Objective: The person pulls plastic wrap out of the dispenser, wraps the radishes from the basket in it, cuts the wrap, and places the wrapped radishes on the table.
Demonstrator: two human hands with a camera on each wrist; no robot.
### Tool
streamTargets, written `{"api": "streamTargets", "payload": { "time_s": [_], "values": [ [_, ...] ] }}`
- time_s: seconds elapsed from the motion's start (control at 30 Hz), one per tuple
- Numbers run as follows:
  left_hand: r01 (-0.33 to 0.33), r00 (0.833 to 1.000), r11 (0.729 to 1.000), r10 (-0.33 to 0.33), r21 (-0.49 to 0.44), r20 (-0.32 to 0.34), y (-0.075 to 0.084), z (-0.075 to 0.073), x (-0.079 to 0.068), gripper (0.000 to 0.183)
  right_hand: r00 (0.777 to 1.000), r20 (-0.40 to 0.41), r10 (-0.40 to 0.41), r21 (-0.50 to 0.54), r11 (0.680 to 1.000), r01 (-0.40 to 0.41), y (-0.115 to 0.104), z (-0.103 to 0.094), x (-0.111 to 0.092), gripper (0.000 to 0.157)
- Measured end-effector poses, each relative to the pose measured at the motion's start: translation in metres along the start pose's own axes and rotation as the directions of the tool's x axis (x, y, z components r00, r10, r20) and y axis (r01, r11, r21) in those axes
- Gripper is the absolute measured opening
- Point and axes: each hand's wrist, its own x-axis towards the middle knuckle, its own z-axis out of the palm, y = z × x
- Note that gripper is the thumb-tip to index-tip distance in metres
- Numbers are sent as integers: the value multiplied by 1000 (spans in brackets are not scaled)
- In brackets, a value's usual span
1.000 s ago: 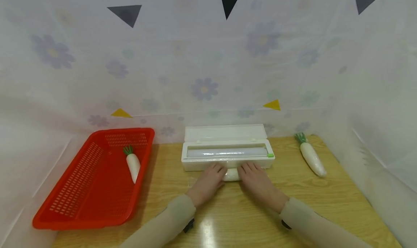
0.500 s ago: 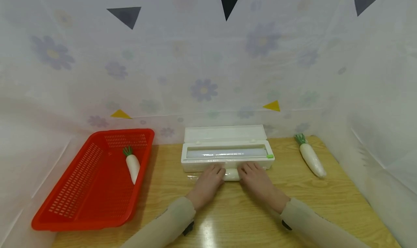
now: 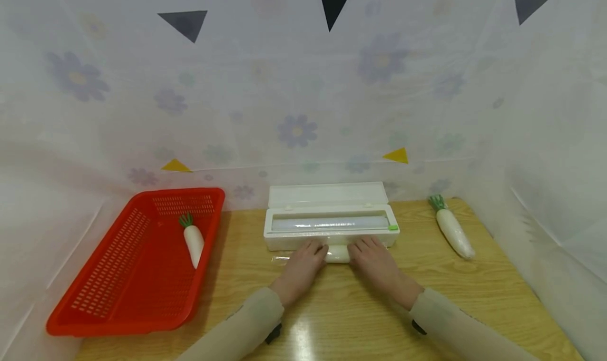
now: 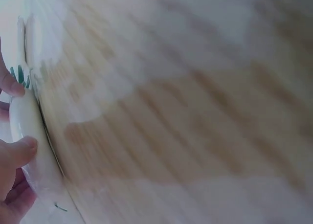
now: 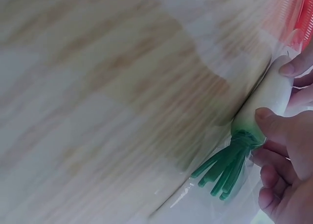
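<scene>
A white radish (image 3: 338, 254) lies crosswise in front of the white cling film box (image 3: 332, 240), with clear film around it. Thumb on the near side and fingers beyond, my left hand (image 3: 305, 261) grips its leafless end. My right hand (image 3: 377, 261) holds the other end close to the green leaves (image 5: 227, 165), which show through film in the right wrist view. A narrow strip of cling film (image 3: 281, 258) sticks out left of my left hand. In the left wrist view both thumbs press on the radish (image 4: 34, 121). The fingers behind it are partly hidden.
The box's lid (image 3: 328, 194) stands raised, showing the film roll (image 3: 329, 223) and a green slider (image 3: 393, 227). At left is a red basket (image 3: 215, 213) with another radish (image 3: 193, 242) inside. A shiny, film-covered radish (image 3: 454, 232) lies at the right table edge.
The film left of my left hand has gone from a faint, wider sheet to a thin, shiny strip. Both hands stay nearly in place on the radish.
</scene>
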Motion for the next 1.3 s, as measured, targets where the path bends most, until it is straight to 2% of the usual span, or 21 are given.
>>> {"api": "streamTargets", "payload": {
  "time_s": [0.27,0.4,0.63,0.8,1.0,1.13,1.3],
  "values": [
    [-29,998,1000,29,-7,-52,-1,0,-1,25,1000,10,-3,29,1000,3,3,-1,2,35],
    [-35,997,999,37,24,-70,-2,2,-3,21,1000,27,-11,32,999,10,3,-2,2,35],
    [-10,996,1000,10,3,-92,1,5,-1,17,998,57,-9,-74,997,14,-1,2,-1,49],
    [4,999,999,-6,-35,-53,2,3,-1,20,1000,19,-12,-96,995,14,-1,6,-3,46],
    [35,999,997,-34,-66,9,0,-1,-3,22,1000,-14,2,1,1000,-2,2,1,-4,44],
    [41,999,992,-40,-119,10,-1,-2,-4,27,1000,0,12,28,1000,-12,2,-1,-4,42],
    [37,999,993,-36,-115,8,-2,-3,-4,30,1000,10,-10,-8,1000,10,2,0,-4,42]
  ]
}}
